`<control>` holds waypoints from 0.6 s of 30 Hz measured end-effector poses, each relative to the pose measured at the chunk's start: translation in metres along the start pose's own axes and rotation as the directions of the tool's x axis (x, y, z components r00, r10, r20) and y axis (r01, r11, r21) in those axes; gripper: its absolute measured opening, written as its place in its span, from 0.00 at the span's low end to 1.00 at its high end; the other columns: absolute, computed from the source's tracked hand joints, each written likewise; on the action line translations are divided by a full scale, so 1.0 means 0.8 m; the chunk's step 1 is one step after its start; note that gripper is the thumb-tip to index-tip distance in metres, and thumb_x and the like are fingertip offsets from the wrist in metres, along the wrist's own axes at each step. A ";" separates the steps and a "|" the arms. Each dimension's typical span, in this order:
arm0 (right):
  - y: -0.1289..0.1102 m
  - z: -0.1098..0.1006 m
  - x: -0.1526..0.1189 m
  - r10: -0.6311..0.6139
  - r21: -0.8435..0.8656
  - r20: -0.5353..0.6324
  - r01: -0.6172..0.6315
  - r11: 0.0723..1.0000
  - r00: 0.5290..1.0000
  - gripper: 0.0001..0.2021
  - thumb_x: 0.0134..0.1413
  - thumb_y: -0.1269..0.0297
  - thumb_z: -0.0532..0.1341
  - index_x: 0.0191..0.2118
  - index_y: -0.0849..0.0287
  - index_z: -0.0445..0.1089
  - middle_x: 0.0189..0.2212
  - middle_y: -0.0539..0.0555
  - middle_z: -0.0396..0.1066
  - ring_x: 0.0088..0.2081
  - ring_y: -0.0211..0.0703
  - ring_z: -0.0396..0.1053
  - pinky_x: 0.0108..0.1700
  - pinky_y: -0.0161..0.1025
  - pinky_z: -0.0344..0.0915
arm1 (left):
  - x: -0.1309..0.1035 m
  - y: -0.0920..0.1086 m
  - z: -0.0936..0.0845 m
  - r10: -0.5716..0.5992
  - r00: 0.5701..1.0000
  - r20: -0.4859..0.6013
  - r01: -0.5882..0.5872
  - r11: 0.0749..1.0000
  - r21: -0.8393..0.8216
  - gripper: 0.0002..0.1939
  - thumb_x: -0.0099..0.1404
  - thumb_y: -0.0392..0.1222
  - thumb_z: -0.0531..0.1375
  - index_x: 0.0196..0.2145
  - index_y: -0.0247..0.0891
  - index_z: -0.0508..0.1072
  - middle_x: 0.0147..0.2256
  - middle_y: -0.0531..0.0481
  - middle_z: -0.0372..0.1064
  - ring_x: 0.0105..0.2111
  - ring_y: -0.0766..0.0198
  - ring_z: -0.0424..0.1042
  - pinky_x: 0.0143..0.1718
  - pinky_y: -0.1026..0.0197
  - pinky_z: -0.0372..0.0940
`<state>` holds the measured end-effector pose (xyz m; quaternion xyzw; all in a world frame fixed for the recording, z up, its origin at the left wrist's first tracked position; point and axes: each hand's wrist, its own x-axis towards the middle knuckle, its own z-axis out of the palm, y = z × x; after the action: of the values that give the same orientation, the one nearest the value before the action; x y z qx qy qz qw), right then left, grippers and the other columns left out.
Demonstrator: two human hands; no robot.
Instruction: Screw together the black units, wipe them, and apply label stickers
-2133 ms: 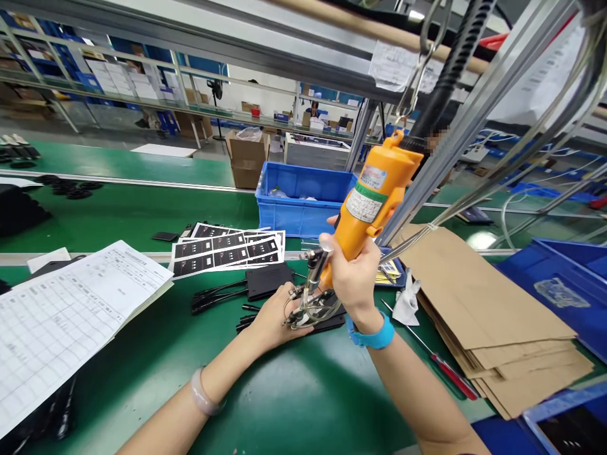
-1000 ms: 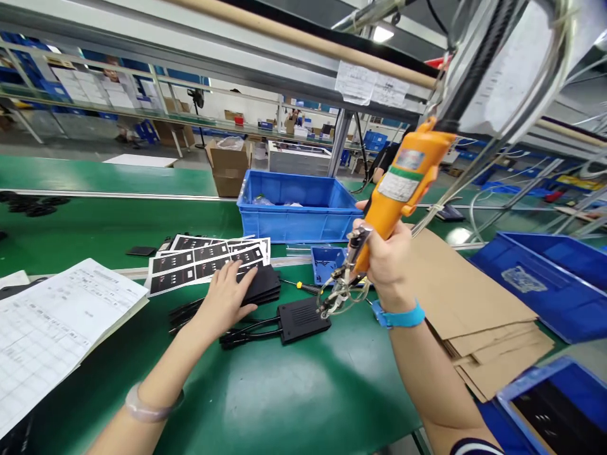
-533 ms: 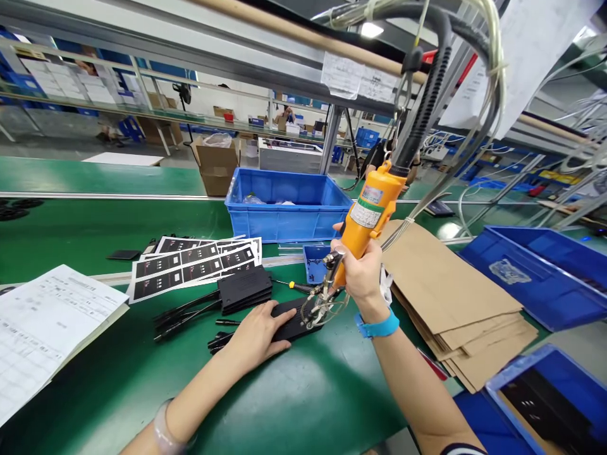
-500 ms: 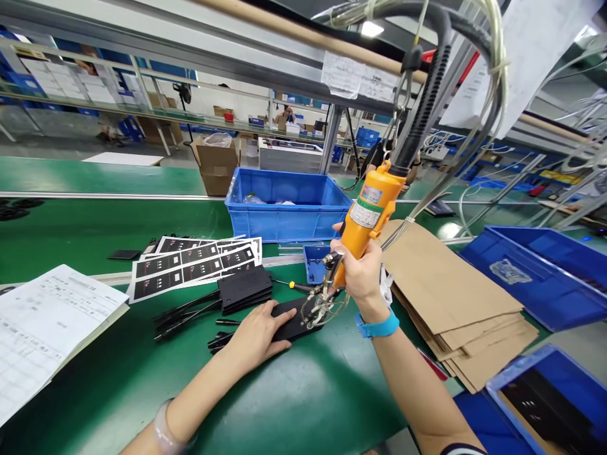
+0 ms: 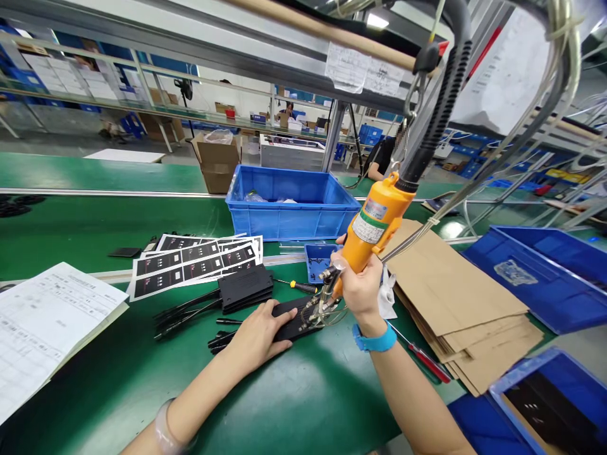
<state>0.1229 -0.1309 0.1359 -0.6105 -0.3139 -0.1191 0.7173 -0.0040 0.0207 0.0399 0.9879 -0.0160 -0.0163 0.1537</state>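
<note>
My left hand lies over one end of a flat black device, its fingers stretched out and the thumb apart along the near side. Gripped in my right hand is an orange electric screwdriver, leaning to the right, with its metal nose at the device's other end. Exactly where the bit touches is hard to see. Black antenna-like rods stick out beside my left hand. Just behind it sits a stack of similar black devices with rods pointing left.
A small blue tray holds tiny dark parts. Near it lies a yellow-black screwdriver; a red-handled screwdriver rests by cardboard sheets. Printed label sheets, papers and a large blue bin surround the work.
The electric screwdriver's upper body has swung slightly right, its nose staying at the device. My right wrist has shifted slightly, and the red-handled screwdriver shows more. My left hand stays put.
</note>
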 end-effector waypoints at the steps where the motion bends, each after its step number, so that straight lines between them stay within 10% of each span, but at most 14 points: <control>1: 0.000 -0.001 -0.003 0.016 0.010 0.009 -0.016 1.000 1.000 0.10 0.51 0.61 0.64 0.39 0.56 0.68 0.24 0.48 0.67 0.22 0.37 0.64 0.25 0.37 0.67 | 0.000 0.001 -0.001 -0.001 1.000 0.003 0.001 1.000 0.001 0.29 0.62 0.46 0.64 0.60 0.42 0.66 0.52 0.35 0.61 0.50 0.45 0.69 0.51 0.46 0.67; 11: -0.016 -0.006 0.009 0.038 0.105 0.034 -0.041 0.994 0.999 0.13 0.52 0.59 0.64 0.42 0.56 0.67 0.19 0.44 0.62 0.17 0.35 0.61 0.20 0.35 0.63 | -0.002 0.005 -0.006 -0.025 0.999 0.037 0.024 0.999 0.031 0.34 0.61 0.48 0.66 0.62 0.45 0.63 0.56 0.35 0.60 0.55 0.42 0.66 0.56 0.46 0.63; 18: -0.036 0.007 0.074 -0.071 0.124 -0.016 0.072 0.990 0.997 0.29 0.60 0.35 0.46 0.46 0.53 0.71 0.24 0.51 0.63 0.22 0.39 0.67 0.19 0.36 0.62 | -0.006 0.007 -0.013 -0.055 0.995 0.082 0.053 0.998 0.030 0.35 0.62 0.42 0.65 0.65 0.49 0.59 0.54 0.36 0.61 0.52 0.46 0.70 0.53 0.49 0.65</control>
<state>0.1515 -0.1198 0.1947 -0.5524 -0.3383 -0.1284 0.7510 -0.0087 0.0185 0.0515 0.9885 0.0040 -0.0609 0.1386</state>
